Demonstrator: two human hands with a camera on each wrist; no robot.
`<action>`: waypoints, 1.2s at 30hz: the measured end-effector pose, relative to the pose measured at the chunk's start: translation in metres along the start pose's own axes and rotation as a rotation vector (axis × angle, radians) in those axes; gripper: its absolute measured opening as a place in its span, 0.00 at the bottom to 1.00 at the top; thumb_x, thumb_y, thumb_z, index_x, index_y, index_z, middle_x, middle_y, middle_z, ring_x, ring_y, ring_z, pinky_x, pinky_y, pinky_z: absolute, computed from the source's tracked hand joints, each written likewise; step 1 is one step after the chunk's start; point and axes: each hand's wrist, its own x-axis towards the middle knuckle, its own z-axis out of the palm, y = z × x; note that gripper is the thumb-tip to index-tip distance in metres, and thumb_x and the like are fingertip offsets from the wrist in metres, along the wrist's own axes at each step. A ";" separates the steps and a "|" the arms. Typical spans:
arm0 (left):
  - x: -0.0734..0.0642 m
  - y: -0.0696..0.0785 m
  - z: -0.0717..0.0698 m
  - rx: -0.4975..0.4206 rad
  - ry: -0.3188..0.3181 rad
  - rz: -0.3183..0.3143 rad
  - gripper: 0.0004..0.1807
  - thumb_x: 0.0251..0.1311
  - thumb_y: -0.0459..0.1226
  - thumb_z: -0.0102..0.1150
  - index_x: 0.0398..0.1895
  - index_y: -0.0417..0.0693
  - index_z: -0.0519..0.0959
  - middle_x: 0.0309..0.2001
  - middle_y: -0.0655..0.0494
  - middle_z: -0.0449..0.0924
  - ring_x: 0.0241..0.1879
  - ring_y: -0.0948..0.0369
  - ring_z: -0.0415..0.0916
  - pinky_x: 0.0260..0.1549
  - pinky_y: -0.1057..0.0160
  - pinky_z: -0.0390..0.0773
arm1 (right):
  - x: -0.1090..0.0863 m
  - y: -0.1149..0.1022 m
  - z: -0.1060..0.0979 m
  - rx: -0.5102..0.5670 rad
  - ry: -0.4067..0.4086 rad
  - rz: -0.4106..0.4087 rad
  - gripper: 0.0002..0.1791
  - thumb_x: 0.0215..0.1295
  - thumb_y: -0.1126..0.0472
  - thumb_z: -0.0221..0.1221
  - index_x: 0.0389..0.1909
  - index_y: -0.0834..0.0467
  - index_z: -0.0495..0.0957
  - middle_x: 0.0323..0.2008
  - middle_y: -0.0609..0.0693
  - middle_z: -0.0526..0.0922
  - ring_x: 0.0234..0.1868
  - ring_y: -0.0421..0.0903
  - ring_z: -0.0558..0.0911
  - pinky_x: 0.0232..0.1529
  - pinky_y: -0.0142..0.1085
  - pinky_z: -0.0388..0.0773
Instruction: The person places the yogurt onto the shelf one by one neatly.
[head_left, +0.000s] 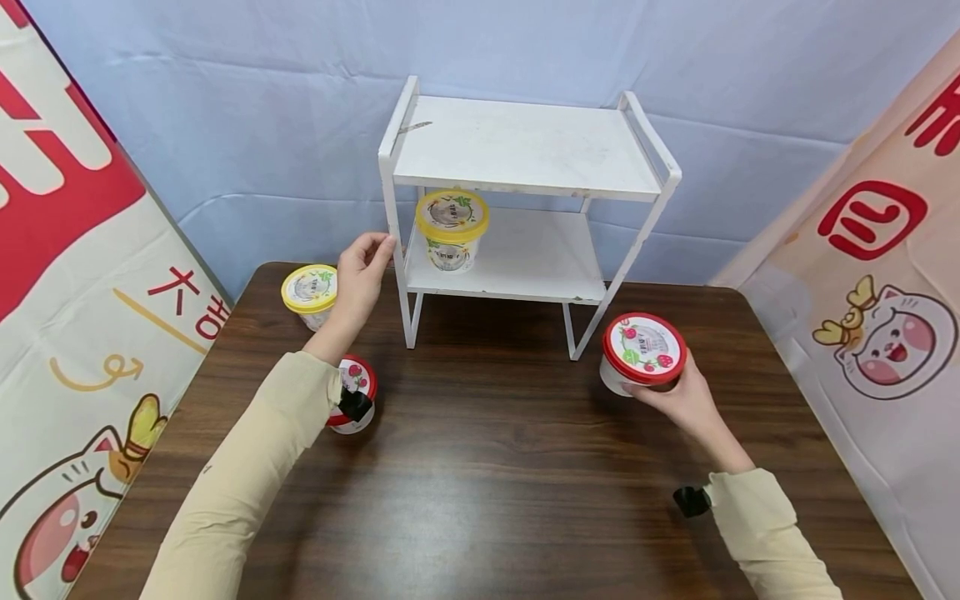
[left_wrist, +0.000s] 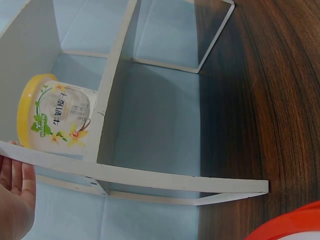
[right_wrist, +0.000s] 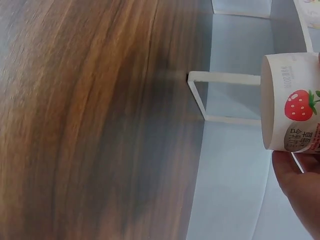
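Observation:
My right hand grips a paper ice cream cup with a red lid, to the right of the white two-tier shelf rack. In the right wrist view the strawberry-printed cup is held sideways to the camera, clear of the table. My left hand is at the rack's left front post, fingers loosely bent and partly behind the post in the left wrist view. A yellow-lidded cup stands upright on the lower shelf, at its left end. No cup is in my left hand.
Another yellow-lidded cup stands at the table's back left, partly behind my left hand. A second red-lidded cup stands nearer, partly hidden by my left wrist. The dark wood table has printed cloth banners on both sides.

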 end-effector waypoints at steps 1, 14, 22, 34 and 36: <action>0.000 0.000 0.000 0.000 -0.001 0.000 0.13 0.63 0.31 0.49 0.38 0.23 0.74 0.31 0.45 0.74 0.26 0.75 0.68 0.31 0.76 0.71 | 0.000 -0.001 0.000 0.002 -0.002 -0.003 0.52 0.46 0.58 0.70 0.67 0.62 0.46 0.58 0.63 0.62 0.57 0.58 0.63 0.53 0.59 0.63; 0.000 0.000 0.000 0.001 -0.007 -0.013 0.13 0.64 0.31 0.49 0.39 0.23 0.73 0.34 0.38 0.74 0.27 0.73 0.69 0.32 0.76 0.71 | -0.001 -0.013 0.005 -0.027 -0.022 -0.029 0.55 0.44 0.59 0.71 0.67 0.63 0.45 0.59 0.65 0.62 0.58 0.59 0.63 0.53 0.60 0.62; 0.000 0.000 -0.001 -0.003 -0.002 -0.016 0.13 0.63 0.31 0.49 0.39 0.22 0.73 0.34 0.37 0.74 0.29 0.65 0.70 0.32 0.76 0.71 | -0.002 -0.019 0.007 -0.015 -0.032 -0.062 0.55 0.43 0.61 0.71 0.67 0.63 0.46 0.59 0.64 0.63 0.58 0.58 0.64 0.53 0.59 0.63; 0.000 0.000 0.000 -0.015 -0.010 -0.017 0.13 0.64 0.31 0.49 0.39 0.22 0.73 0.35 0.36 0.74 0.28 0.71 0.69 0.33 0.76 0.71 | -0.001 -0.025 0.013 -0.002 -0.056 -0.080 0.52 0.43 0.59 0.71 0.66 0.63 0.48 0.58 0.63 0.63 0.57 0.58 0.64 0.53 0.61 0.63; 0.000 0.000 0.000 -0.012 -0.013 -0.015 0.13 0.64 0.31 0.49 0.39 0.23 0.73 0.34 0.37 0.74 0.27 0.74 0.68 0.33 0.76 0.71 | -0.002 -0.028 0.014 -0.001 -0.061 -0.084 0.52 0.44 0.59 0.71 0.66 0.63 0.48 0.58 0.63 0.63 0.57 0.58 0.64 0.53 0.61 0.63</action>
